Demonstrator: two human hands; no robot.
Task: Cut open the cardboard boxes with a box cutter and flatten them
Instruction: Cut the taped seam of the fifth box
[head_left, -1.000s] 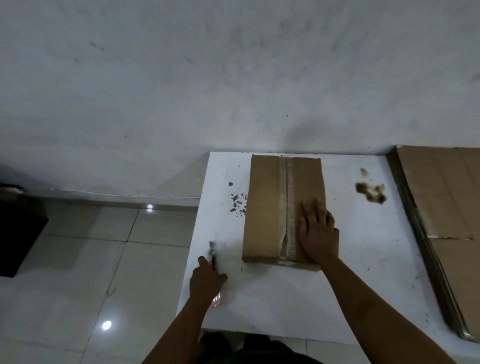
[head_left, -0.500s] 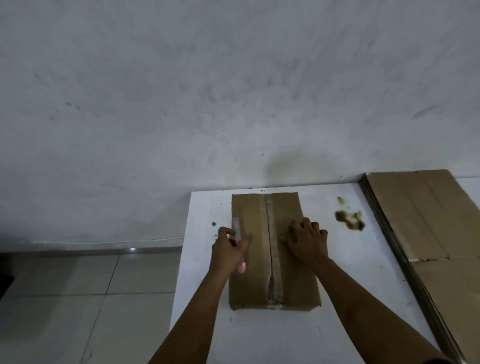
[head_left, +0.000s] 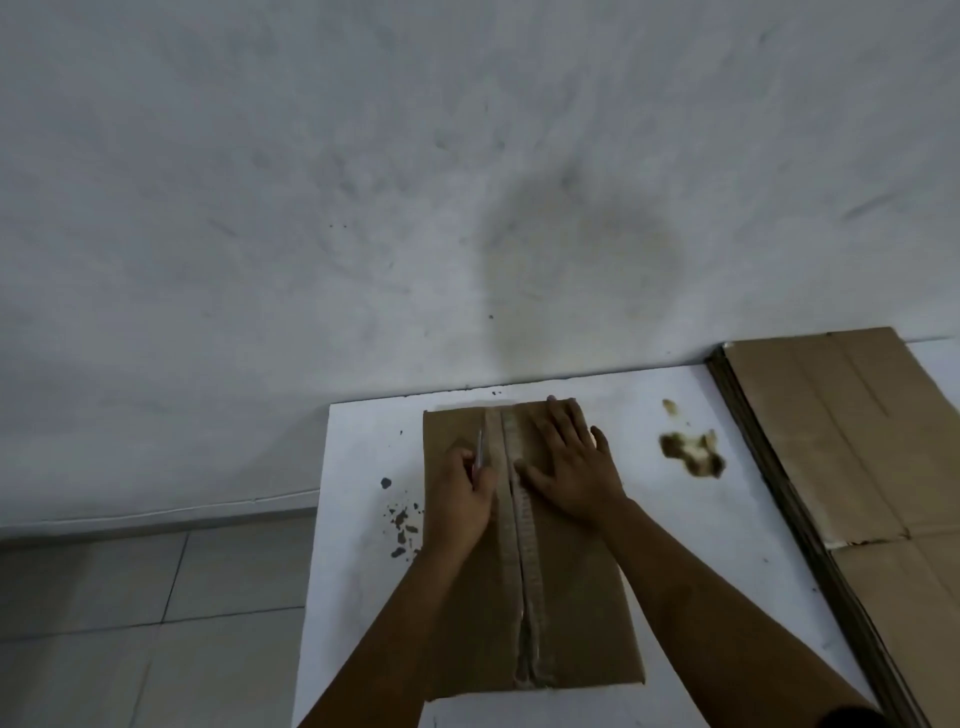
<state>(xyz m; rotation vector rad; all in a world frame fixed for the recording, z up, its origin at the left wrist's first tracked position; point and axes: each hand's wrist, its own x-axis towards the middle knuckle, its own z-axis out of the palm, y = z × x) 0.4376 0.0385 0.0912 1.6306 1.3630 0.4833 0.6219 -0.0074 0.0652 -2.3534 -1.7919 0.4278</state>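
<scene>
Box (head_left: 566, 597): closed, lying flat on the white desk (head_left: 691, 561), taped centre seam (head_left: 522, 525) running away from the body.
Left grip (head_left: 465, 499): curled round the box cutter (head_left: 479, 451), blade pointing away, just left of the seam near the far end.
Right grip (head_left: 576, 467): fingers straight and spread, pressing the right flap, holding nothing; thumb touching the seam.
Risk, thumb: likely in the blade's path if pulled back along the tape.
Risk, slip: blade off the seam could score cardboard instead of tape, or skid.
Risk, shift: uneven pressing could let the box slide toward the flattened stack (head_left: 841, 441) at right.
</scene>
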